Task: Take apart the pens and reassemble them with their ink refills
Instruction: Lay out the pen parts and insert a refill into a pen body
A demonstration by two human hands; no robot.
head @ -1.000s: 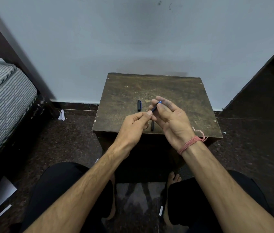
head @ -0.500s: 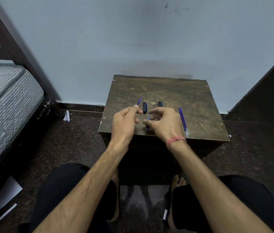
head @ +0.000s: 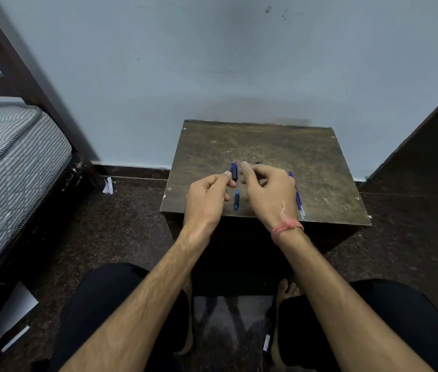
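Lying loose on the tabletop (head: 306, 162) between both wrists, a short blue pen piece (head: 236, 200); a dark cap (head: 234, 173) just beyond it, blue refills (head: 298, 196) along the right. Left hand (head: 207, 196) pinched together on a thin blue part, mostly hidden. Right hand (head: 269, 191) curled, fingers apart, holding nothing visible. Best handled by keeping the thin part pinched near its end, steadying the barrel, feeding straight. Versus half a second ago: right hand lifted, uncovering the blue piece.

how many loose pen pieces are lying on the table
3 visible: a black cap between the fingertips, a short blue piece between the hands, and refills/pens beside the right hand. More may be hidden.
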